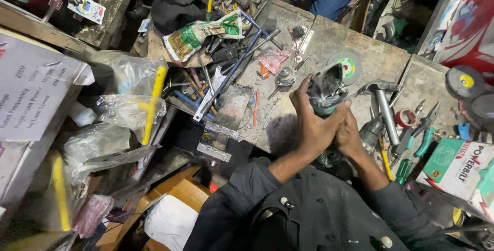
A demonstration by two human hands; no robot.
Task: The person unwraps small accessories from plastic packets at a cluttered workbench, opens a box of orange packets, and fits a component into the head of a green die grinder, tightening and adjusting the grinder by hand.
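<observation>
Green-bodied, grimy power tool housing (327,90) sits above the worn grey metal workbench (329,40), left hand (312,122) wrapped around it, right hand (348,133) closed beneath. Best held steady, I'd say, open end up, near the steel hammer (383,108).

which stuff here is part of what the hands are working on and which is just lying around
In hand:
left hand
right hand
dark green power-tool housing

Lying about:
steel hammer
green-handled pliers
round grey cutting disc
blue metal bar
</observation>
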